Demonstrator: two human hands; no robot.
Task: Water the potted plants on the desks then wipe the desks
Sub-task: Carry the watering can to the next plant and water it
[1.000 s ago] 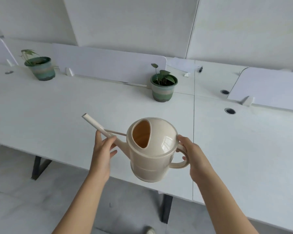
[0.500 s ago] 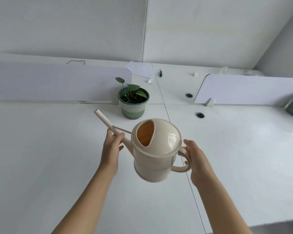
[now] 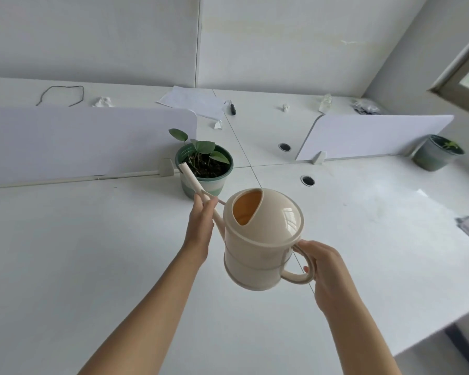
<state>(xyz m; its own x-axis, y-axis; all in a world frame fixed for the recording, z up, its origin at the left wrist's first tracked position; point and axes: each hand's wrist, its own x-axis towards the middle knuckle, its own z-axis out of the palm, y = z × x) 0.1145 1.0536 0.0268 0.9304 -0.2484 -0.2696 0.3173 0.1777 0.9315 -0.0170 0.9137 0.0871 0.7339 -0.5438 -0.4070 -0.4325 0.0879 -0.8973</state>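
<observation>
Cream watering can [image 3: 260, 239] is held up over the white table [image 3: 92, 253] by both hands. R hand [image 3: 325, 269] has its fingers curled round the loop handle on the can's near-right side. L hand [image 3: 201, 226] pinches the long thin spout [image 3: 192, 182] partway up, btwn fingers & thumb. Can is tilted, w/ the fill opening facing up-left. Spout tip sits at the left rim of a green striped pot [image 3: 203, 169] w/ a small leafy plant & dark soil. Pot stands on the table just beside the end of a white divider panel [image 3: 79, 142]. To its right are two round cable holes [image 3: 307, 180]. Further right, a 2nd dark green pot [image 3: 436, 152] stands by another panel [image 3: 371, 136]. Beyond the panels lie a sheet of paper [image 3: 192, 100], a dark-handled tool [image 3: 233, 108] & a loop of cord [image 3: 61, 94].
</observation>
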